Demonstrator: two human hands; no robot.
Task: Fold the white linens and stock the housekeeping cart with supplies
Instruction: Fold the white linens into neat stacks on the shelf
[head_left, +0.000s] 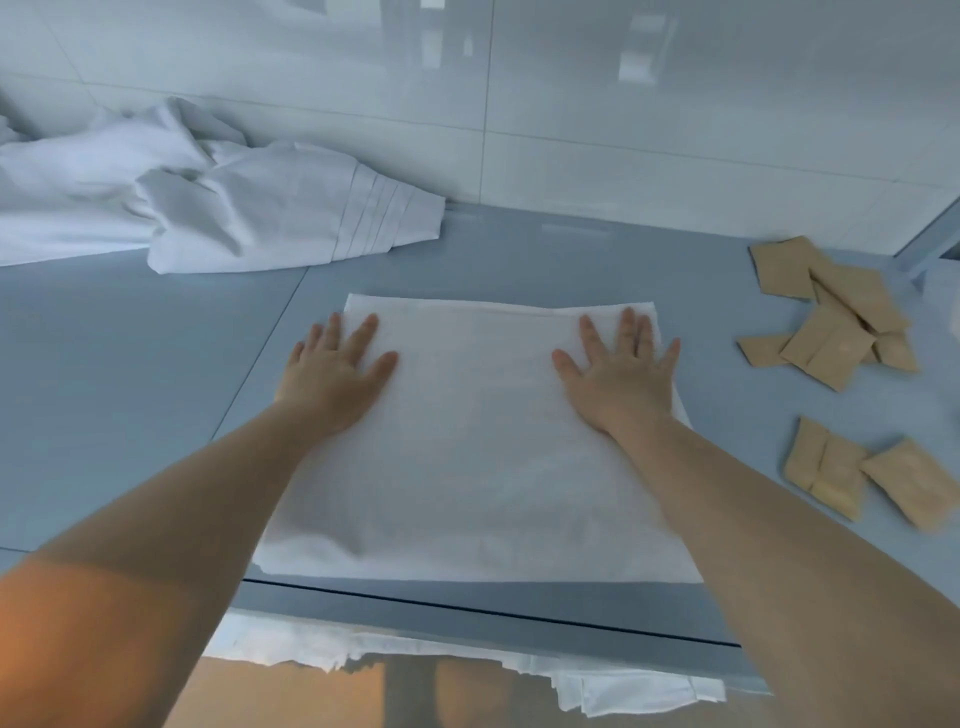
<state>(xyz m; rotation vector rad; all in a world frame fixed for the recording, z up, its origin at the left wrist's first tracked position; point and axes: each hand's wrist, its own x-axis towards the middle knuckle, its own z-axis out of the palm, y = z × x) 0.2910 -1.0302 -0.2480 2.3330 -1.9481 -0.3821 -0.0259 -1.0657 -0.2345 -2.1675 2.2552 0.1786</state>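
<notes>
A folded white linen (478, 452) lies flat as a rectangle on the grey-blue table (130, 389), reaching to its front edge. My left hand (332, 374) rests palm down on the linen's far left part, fingers spread, some of them over the edge onto the table. My right hand (623, 371) presses flat on the far right part, fingers apart. Neither hand grips anything. A crumpled pile of white linens (208, 208) with a pleated hem sits at the back left against the wall.
Several tan paper sachets lie scattered at the right, one group (836, 317) farther back and another (862, 478) nearer. More white cloth (597, 680) hangs below the table's front edge. A glossy tiled wall (571, 104) backs the table.
</notes>
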